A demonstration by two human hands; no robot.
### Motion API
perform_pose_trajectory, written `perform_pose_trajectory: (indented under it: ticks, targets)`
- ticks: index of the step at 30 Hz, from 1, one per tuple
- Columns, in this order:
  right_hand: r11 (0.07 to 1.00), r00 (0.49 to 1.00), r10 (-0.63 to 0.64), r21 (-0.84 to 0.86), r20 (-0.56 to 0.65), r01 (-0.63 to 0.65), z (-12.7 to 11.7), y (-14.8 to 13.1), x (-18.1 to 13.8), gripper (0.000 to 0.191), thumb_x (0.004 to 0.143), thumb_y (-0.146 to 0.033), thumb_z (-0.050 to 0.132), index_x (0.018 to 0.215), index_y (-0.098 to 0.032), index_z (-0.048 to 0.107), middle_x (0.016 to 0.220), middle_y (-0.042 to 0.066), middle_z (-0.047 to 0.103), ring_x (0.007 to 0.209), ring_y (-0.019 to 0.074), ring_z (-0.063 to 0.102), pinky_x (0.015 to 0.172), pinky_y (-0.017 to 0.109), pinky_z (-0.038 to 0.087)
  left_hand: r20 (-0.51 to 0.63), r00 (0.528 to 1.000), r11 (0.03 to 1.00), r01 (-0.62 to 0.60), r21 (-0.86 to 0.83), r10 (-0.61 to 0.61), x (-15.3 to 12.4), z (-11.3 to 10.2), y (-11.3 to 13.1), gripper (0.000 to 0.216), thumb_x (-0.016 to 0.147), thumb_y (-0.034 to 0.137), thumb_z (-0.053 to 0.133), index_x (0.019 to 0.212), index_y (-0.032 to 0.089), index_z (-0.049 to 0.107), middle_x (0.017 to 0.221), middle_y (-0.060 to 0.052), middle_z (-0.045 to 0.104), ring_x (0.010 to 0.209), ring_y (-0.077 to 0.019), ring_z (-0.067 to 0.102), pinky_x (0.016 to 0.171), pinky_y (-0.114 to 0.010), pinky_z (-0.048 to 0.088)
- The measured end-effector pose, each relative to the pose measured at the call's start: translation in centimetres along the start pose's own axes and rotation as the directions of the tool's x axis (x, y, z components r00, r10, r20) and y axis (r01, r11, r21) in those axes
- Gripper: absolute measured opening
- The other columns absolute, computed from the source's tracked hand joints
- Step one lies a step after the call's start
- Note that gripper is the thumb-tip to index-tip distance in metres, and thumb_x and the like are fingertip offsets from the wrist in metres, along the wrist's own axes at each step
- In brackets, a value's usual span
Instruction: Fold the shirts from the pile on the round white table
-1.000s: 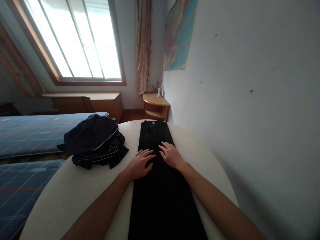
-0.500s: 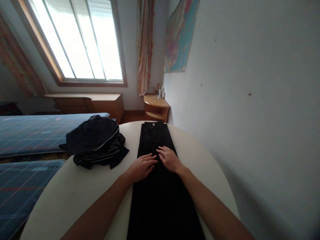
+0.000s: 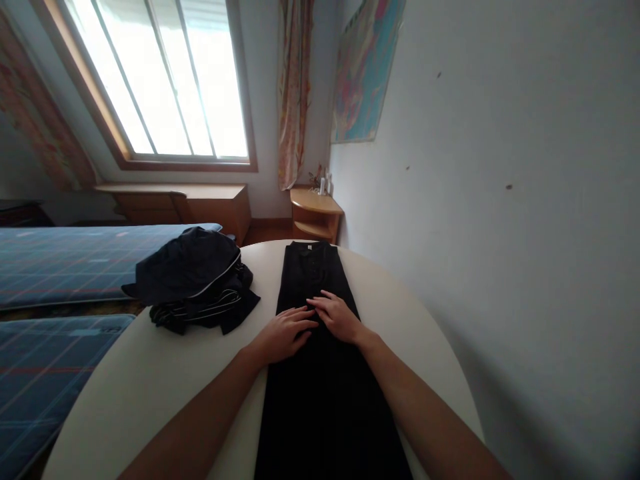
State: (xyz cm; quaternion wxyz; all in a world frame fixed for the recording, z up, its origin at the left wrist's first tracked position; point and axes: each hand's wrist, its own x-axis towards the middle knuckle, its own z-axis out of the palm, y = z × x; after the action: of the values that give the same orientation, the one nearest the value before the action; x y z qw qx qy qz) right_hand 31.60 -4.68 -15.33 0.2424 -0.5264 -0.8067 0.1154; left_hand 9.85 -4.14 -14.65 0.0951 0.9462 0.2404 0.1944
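A long black garment (image 3: 327, 407) lies flat in a narrow strip down the table, with a small pale label at its far end and what looks like a buttoned front. My left hand (image 3: 285, 333) rests on its left edge and upper middle, fingers stretched out. From the right, my right hand (image 3: 340, 319) lies on the same cloth with its fingers extended, the fingertips close to or over those of the left. Neither hand grips the fabric. The near end of the garment runs out of view between my forearms.
The round white table (image 3: 150, 393) carries a heap of dark clothes (image 3: 195, 277) with white piping on the left. Plaid mattresses (image 3: 60, 267) stand beyond it. A white wall (image 3: 500, 280) rises close on the right. A corner shelf (image 3: 315, 202) and a desk (image 3: 215, 193) are at the back.
My right hand has slid slightly left across the cloth, bringing its fingertips closer to my left hand. The left hand stays nearly in place. The view has shifted a little.
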Motion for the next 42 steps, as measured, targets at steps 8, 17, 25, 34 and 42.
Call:
perform_pose_trajectory:
  ticks: [8, 17, 25, 34, 42]
  targets:
    - [0.997, 0.991, -0.002, 0.079, -0.132, 0.013, 0.3, 0.1, -0.3, 0.038, 0.095, -0.023, 0.048, 0.128, -0.014, 0.066, 0.130, 0.013, 0.065, 0.128, 0.0239, 0.052, 0.113, 0.042, 0.038, -0.032, 0.998, 0.998, -0.063, -0.015, 0.063, 0.2, -0.1, 0.5, 0.031, 0.093, 0.021, 0.053, 0.120, 0.028, 0.067, 0.134, -0.002, 0.063, 0.125, -0.0208, 0.057, 0.109, -0.037, 0.045]
    - [0.999, 0.996, 0.036, -0.014, -0.086, -0.037, -0.2, -0.5, -0.5, 0.039, 0.095, -0.026, 0.049, 0.128, -0.013, 0.065, 0.133, 0.013, 0.061, 0.127, 0.0226, 0.051, 0.113, 0.038, 0.038, 0.024, 0.999, 0.998, -0.037, -0.056, 0.039, 0.2, -0.8, 2.0, 0.032, 0.090, 0.027, 0.056, 0.122, 0.026, 0.064, 0.131, -0.005, 0.063, 0.122, -0.0225, 0.058, 0.108, -0.038, 0.045]
    - [0.952, 0.971, 0.219, -0.240, 0.093, -0.192, -0.6, -1.7, -2.8, 0.053, 0.103, -0.036, 0.028, 0.153, -0.022, 0.035, 0.160, 0.007, 0.030, 0.148, 0.0305, 0.023, 0.118, 0.058, 0.020, 0.140, 0.990, 0.997, 0.009, -0.080, 0.002, -1.1, 0.3, 4.1, 0.060, 0.096, 0.042, 0.052, 0.149, 0.022, 0.031, 0.157, -0.012, 0.035, 0.149, -0.0261, 0.024, 0.122, -0.054, 0.019]
    - [0.957, 0.970, 0.235, -0.189, 0.064, -0.220, -0.8, -1.8, -1.5, 0.054, 0.103, -0.040, 0.030, 0.153, -0.021, 0.035, 0.159, 0.009, 0.032, 0.148, 0.0292, 0.025, 0.119, 0.057, 0.018, 0.056, 0.998, 0.995, 0.039, -0.094, -0.034, -0.7, -0.8, 3.0, 0.047, 0.098, 0.033, 0.051, 0.142, 0.023, 0.036, 0.156, -0.013, 0.036, 0.142, -0.0262, 0.039, 0.118, -0.049, 0.032]
    - [0.985, 0.956, 0.095, -0.163, 0.277, -0.050, -1.8, -7.0, -10.7, 0.068, 0.100, -0.054, 0.036, 0.157, -0.019, 0.025, 0.163, 0.010, 0.020, 0.150, 0.0322, 0.014, 0.121, 0.059, 0.014, 0.218, 0.976, 0.986, 0.021, -0.163, 0.016, -7.9, -2.9, 6.4, 0.046, 0.086, 0.036, 0.068, 0.125, 0.023, 0.048, 0.157, -0.012, 0.035, 0.148, -0.0289, 0.027, 0.121, -0.053, 0.022]
